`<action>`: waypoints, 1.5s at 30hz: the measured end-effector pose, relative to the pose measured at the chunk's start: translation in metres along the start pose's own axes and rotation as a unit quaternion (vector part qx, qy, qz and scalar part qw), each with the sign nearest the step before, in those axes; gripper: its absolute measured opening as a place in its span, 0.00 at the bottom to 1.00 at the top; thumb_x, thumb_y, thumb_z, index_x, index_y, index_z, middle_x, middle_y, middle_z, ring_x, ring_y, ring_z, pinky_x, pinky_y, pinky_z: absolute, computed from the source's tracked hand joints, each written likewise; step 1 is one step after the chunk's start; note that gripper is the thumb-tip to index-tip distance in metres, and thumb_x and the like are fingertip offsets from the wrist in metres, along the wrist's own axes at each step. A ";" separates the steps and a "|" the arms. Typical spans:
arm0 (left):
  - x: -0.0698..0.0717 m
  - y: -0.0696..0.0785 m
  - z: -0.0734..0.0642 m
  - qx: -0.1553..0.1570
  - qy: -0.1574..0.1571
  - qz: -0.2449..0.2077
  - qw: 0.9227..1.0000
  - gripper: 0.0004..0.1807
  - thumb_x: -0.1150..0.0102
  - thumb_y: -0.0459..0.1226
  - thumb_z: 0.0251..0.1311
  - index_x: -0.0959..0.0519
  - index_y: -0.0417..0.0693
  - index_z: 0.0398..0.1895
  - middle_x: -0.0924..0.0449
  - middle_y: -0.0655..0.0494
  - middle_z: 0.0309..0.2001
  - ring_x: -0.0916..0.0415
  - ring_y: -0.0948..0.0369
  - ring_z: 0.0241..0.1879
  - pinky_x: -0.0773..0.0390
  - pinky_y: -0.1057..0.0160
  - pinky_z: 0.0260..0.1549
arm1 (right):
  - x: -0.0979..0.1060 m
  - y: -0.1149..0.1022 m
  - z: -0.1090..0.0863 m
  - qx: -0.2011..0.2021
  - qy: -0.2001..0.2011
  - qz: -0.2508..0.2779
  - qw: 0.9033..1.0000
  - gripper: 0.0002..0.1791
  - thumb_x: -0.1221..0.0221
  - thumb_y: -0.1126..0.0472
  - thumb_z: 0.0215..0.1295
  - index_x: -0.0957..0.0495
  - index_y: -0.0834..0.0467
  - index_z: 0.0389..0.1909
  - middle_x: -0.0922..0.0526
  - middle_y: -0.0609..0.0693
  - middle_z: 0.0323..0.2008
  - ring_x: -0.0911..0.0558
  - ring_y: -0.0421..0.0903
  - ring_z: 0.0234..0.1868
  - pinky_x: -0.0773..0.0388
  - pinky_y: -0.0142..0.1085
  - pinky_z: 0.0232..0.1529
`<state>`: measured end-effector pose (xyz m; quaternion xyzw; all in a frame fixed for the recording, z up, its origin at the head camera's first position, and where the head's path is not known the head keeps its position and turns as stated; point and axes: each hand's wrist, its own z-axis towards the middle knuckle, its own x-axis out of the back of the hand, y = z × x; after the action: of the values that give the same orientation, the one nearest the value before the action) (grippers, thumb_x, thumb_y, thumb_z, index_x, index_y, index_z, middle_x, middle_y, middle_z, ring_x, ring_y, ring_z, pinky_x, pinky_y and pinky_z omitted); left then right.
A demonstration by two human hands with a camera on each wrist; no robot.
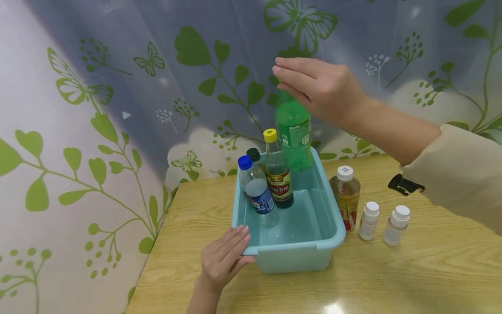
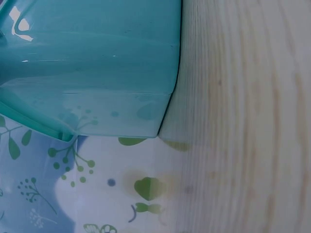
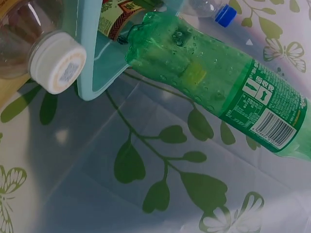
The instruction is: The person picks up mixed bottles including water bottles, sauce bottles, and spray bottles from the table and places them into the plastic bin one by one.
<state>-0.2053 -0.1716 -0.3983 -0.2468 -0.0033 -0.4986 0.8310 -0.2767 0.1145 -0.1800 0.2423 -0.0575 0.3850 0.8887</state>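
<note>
My right hand (image 1: 321,87) holds a green Sprite bottle (image 1: 294,131) by its top, which the fingers hide. The bottle is roughly upright, its base within the far right part of a light blue plastic bin (image 1: 333,231). At the bin's near left corner, my left hand (image 1: 224,257) holds the rim, fingers over it and thumb at the front. Inside stand a clear bottle with a blue cap (image 1: 259,196), a dark sauce bottle with a yellow cap (image 1: 279,179) and a dark-capped bottle (image 1: 253,155) partly hidden behind them. The right wrist view shows the Sprite bottle's label (image 3: 267,107).
Right of the bin stand a brown drink bottle with a white cap (image 1: 347,196) and two small white-capped bottles, one nearer the bin (image 1: 368,221) and one farther right (image 1: 396,226). A leaf-patterned curtain (image 1: 235,52) hangs behind the wooden table (image 1: 188,218).
</note>
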 end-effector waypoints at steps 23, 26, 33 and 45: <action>0.000 -0.001 -0.002 0.001 0.001 0.000 1.000 0.22 0.43 0.46 0.62 0.15 0.32 0.29 0.15 0.41 0.30 0.15 0.52 0.29 0.15 0.59 0.36 | -0.036 -0.022 -0.020 0.042 -0.013 0.000 0.999 0.12 0.36 0.66 0.59 0.19 0.67 0.43 0.16 0.61 0.43 0.15 0.55 0.42 0.15 0.44 0.35; 0.000 -0.001 0.000 -0.004 0.003 0.001 1.000 0.22 0.43 0.46 0.62 0.15 0.32 0.29 0.15 0.40 0.29 0.15 0.52 0.28 0.15 0.59 0.35 | -0.040 -0.024 -0.025 0.042 -0.016 -0.007 0.999 0.13 0.35 0.65 0.58 0.19 0.66 0.43 0.15 0.60 0.42 0.15 0.54 0.41 0.15 0.44 0.34; -0.001 -0.001 0.003 -0.013 0.012 0.000 1.000 0.22 0.43 0.45 0.63 0.16 0.32 0.29 0.15 0.40 0.28 0.15 0.51 0.27 0.15 0.59 0.34 | -0.051 -0.029 -0.037 0.042 -0.032 -0.014 0.998 0.13 0.34 0.65 0.56 0.18 0.65 0.42 0.15 0.59 0.41 0.15 0.54 0.40 0.15 0.43 0.32; -0.001 -0.002 0.002 -0.011 0.012 -0.003 1.000 0.21 0.43 0.45 0.62 0.16 0.32 0.29 0.15 0.40 0.28 0.15 0.51 0.27 0.15 0.59 0.35 | -0.064 -0.033 -0.056 0.041 -0.046 -0.014 0.998 0.16 0.30 0.63 0.50 0.17 0.65 0.40 0.14 0.59 0.37 0.14 0.53 0.34 0.15 0.41 0.27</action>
<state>-0.2069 -0.1709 -0.3958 -0.2497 0.0114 -0.5037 0.8269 -0.3023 0.0799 -0.2597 0.2964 -0.0792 0.3626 0.8800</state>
